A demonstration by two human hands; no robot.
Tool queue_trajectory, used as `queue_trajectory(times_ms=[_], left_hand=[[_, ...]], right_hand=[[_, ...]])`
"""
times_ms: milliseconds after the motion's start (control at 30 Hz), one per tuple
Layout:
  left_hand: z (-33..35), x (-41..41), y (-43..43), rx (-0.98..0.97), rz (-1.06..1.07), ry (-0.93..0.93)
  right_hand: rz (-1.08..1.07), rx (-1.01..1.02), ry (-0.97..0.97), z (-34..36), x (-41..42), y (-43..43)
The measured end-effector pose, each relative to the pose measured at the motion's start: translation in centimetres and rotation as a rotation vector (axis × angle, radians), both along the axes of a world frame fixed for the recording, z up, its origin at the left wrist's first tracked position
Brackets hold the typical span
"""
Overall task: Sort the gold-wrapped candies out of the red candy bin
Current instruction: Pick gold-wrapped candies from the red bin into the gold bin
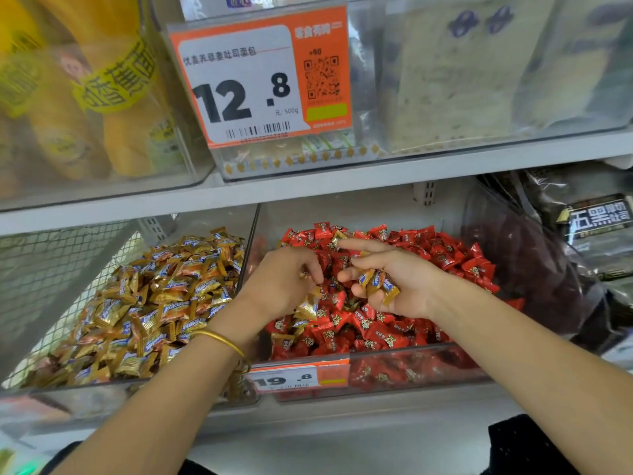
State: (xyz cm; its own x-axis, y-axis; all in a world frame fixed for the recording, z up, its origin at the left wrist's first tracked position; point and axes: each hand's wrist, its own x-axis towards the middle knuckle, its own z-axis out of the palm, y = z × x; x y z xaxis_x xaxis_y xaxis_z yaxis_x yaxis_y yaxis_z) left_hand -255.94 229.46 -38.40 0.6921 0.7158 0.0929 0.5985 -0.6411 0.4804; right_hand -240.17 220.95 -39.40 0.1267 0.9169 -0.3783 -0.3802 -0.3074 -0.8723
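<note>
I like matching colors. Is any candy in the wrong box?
Yes. A gold-wrapped candy sits at the back among the red candies in the red candy bin. It matches the gold candies in the left bin.

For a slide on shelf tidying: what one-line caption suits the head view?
Over the red candy bin, the right hand holds gold-wrapped candies while the left hand grips more.

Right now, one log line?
phase: sorting | left hand: grips gold candy | right hand: holds gold candies | both over red candy bin | gold strays remain

Right hand (412,286) cups gold-wrapped candies (377,282) above the red candy bin (404,370).
</note>
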Motion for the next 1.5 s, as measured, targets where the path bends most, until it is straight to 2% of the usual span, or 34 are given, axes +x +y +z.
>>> queue_trajectory(times_ms=[167,300,500,600,767,967,1067,1167,1233,1333,1400,1500], left_hand=[[0.3,-0.1,-0.4,-0.048,0.014,-0.253],[0.4,-0.1,-0.5,-0.083,0.02,-0.403],[0.0,0.0,-0.7,0.065,0.079,-0.446],[-0.3,0.1,-0.4,0.054,0.104,-0.479],[-0.6,0.3,-0.2,-0.064,0.134,-0.515],[-0.6,0.5,-1.1,-0.479,0.079,-0.544],[-0.4,0.3,-1.2,-0.474,0.044,-0.544],[0.4,0.0,-1.2,-0.507,0.13,-0.688],[1.3,-0.4,-1.3,-0.626,0.175,-0.816],[2.5,-1.4,-1.1,-0.912,0.16,-1.014],[2.9,-1.8,-1.1,-1.034,0.151,-1.062],[2.9,-2.1,-1.2,-1.089,0.131,-1.058]], right_hand=[[-0.012,0.034,-0.089,0.3,-0.1,0.5],[0.059,-0.008,-0.24,0.5,-0.5,0.5],[0.155,-0.003,-0.295,0.8,-1.5,0.1],[0.16,0.001,-0.331,0.6,-1.9,0.1],[0.144,0.031,-0.382,0.5,-2.2,0.4],[0.045,0.109,-0.442,0.2,-2.9,0.9],[0.034,0.144,-0.342,0.4,-3.0,1.1],[-0.001,0.148,-0.254,0.6,-2.5,1.4],[0.03,0.147,-0.433,0.5,-2.4,1.6],[0.237,0.132,-0.757,-0.3,-3.4,1.9],[0.369,0.124,-0.941,-0.8,-4.4,2.2],[0.432,0.01,-1.443,-1.0,-4.5,2.7]])
